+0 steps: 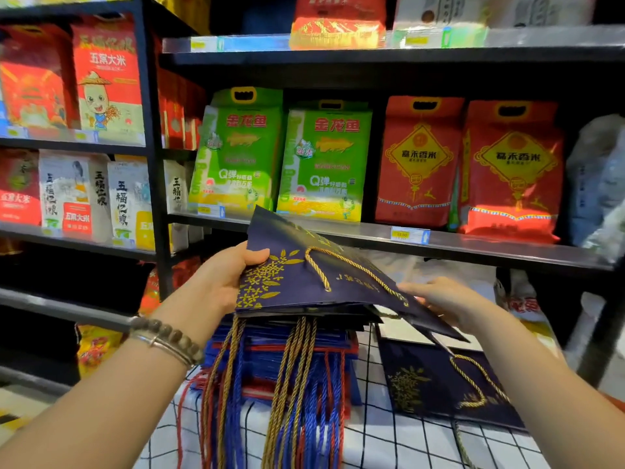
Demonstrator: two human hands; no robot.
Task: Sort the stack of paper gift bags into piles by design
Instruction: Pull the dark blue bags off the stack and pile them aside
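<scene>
**Two hands lift a navy gift bag off a stack in a shop aisle**

Far L, dark metal shelves (153, 164) hold rice packs. Top is a red pack (108, 72) reading "五常大米" w/ a cartoon farmer. Below it are white packs (72, 194) reading "五福亿粮".

The L wrist wears a bead bracelet (165, 338). The left hand (221, 280) grips the L edge of the navy gift bag (304, 282), thumb pressed on top beside a gold flower print, fingers curled beneath. The bag is tilted & held just above the stack, its gold rope handle lying across its face. Its gold writing is too blurred to read.

Behind, on the mid shelf, stand two green packs (238, 150) marked "金龙鱼" & "Q弹".

Under the held bag, the stack of bags (287, 343) lies flat, w/ gold, blue & red cord handles hanging over the near edge. The tabletop (389, 441) has a white cloth w/ black grid lines.

R of centre, two red packs (419, 160) read "嘉禾香米". The yellow price tag (402, 235) has unreadable digits.

The right hand (443, 299) is at the bag's R corner, one straight digit above the edge, the rest hidden under the paper. Can't tell if it pinches.

Just R of the stack, a sorted navy bag (436, 384) w/ the same gold print lies flat on the cloth.
</scene>
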